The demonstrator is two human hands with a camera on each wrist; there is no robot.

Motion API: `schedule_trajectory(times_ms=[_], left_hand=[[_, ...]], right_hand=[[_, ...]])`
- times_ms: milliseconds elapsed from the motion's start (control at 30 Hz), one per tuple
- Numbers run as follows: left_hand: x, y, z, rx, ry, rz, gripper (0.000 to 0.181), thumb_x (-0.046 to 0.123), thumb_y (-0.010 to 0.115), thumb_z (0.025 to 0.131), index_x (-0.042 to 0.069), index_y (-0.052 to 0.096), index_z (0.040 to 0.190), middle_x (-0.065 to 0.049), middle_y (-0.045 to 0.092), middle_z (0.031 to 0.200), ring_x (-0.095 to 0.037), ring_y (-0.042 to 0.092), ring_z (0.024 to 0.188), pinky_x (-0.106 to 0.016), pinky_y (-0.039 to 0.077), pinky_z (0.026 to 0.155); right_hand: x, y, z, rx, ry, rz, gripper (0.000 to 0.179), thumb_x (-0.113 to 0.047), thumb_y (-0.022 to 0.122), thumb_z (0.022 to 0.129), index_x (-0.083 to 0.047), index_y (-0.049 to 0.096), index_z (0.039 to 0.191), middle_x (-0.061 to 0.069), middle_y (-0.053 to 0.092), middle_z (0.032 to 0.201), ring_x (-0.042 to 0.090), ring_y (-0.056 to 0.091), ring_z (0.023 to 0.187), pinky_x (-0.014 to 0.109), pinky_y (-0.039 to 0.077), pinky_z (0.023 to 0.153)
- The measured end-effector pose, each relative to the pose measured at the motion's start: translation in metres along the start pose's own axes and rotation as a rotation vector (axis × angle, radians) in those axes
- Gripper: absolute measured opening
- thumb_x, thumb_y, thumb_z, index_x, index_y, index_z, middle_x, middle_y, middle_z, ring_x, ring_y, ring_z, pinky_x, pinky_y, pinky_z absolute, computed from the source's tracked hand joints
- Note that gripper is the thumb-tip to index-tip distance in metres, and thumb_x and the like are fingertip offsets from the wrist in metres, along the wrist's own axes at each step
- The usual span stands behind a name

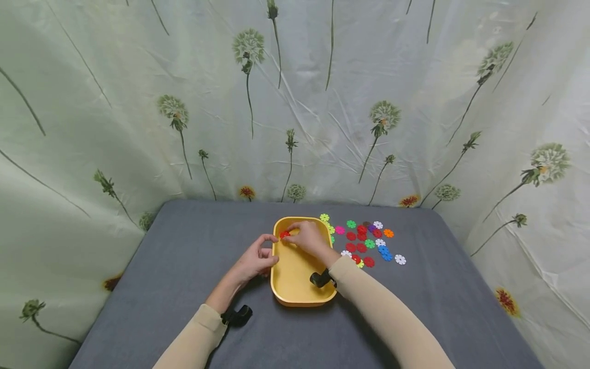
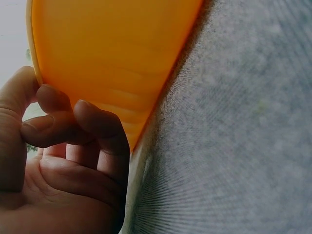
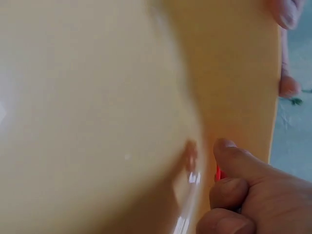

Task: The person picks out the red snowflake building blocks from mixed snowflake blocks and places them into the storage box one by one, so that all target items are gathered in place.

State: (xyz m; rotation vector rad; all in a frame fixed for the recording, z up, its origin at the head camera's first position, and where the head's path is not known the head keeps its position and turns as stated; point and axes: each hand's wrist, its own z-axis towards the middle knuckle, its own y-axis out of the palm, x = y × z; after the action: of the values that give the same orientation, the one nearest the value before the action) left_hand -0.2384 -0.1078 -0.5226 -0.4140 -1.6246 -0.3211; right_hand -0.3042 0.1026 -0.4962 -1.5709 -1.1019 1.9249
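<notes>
A yellow plastic tray (image 1: 301, 277) with rounded corners stands on the grey cloth. My left hand (image 1: 252, 260) holds its left rim; in the left wrist view the curled fingers (image 2: 100, 119) lie against the orange-looking outer wall (image 2: 117, 58). Inside the far left part of the tray, my right hand (image 1: 310, 240) pinches a red flower-shaped disc (image 1: 285, 234) between thumb and fingers. Only a thin red edge of that disc (image 3: 218, 172) shows in the right wrist view, beside the thumb. The fingers hide most of it, so I cannot tell whether several discs are stacked there.
Several loose flower-shaped discs in red, green, blue, white and other colours lie right of the tray, among them an orange disc (image 1: 389, 233) and a white disc (image 1: 400, 260). A patterned curtain (image 1: 318, 128) hangs behind the grey-covered table (image 1: 198, 236).
</notes>
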Motion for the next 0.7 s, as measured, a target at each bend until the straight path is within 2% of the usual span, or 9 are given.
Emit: schedule_trajectory(times_ms=[100, 267, 433, 700], left_hand=[[-0.0002, 0.0002, -0.0001, 0.004, -0.001, -0.003, 0.055, 0.005, 0.065, 0.100, 0.001, 0.034, 0.145, 0.003, 0.056, 0.069, -0.014, 0.048, 0.053, -0.027, 0.043, 0.053], [-0.0015, 0.0002, 0.0005, 0.008, 0.000, -0.007, 0.056, 0.004, 0.066, 0.099, 0.001, 0.034, 0.145, 0.004, 0.057, 0.070, -0.014, 0.049, 0.053, -0.027, 0.043, 0.052], [-0.0024, 0.0000, 0.0004, 0.010, 0.003, -0.005, 0.056, 0.004, 0.066, 0.099, 0.001, 0.034, 0.145, 0.003, 0.056, 0.070, -0.014, 0.049, 0.053, -0.027, 0.043, 0.052], [-0.0004, 0.0003, -0.0004, 0.006, 0.001, -0.007, 0.056, 0.006, 0.065, 0.100, 0.002, 0.034, 0.146, 0.004, 0.057, 0.070, -0.013, 0.049, 0.053, -0.027, 0.043, 0.053]], right_hand=[[0.0001, 0.0018, -0.0006, -0.033, 0.020, -0.011, 0.025, -0.032, 0.084, 0.092, -0.014, 0.083, 0.110, 0.004, 0.082, 0.109, 0.009, 0.039, 0.055, 0.022, 0.034, 0.057], [-0.0002, 0.0041, -0.0018, -0.052, 0.023, -0.071, 0.026, -0.032, 0.084, 0.092, -0.016, 0.083, 0.111, 0.003, 0.082, 0.111, 0.008, 0.045, 0.063, 0.021, 0.036, 0.062], [-0.0026, 0.0049, -0.0028, -0.051, -0.005, -0.123, 0.025, -0.030, 0.083, 0.093, -0.015, 0.084, 0.112, 0.004, 0.082, 0.105, 0.009, 0.040, 0.059, 0.022, 0.030, 0.056], [-0.0031, 0.0045, -0.0022, -0.031, 0.039, -0.142, 0.029, -0.032, 0.084, 0.092, -0.017, 0.082, 0.118, 0.005, 0.082, 0.111, 0.009, 0.040, 0.060, 0.022, 0.030, 0.056]])
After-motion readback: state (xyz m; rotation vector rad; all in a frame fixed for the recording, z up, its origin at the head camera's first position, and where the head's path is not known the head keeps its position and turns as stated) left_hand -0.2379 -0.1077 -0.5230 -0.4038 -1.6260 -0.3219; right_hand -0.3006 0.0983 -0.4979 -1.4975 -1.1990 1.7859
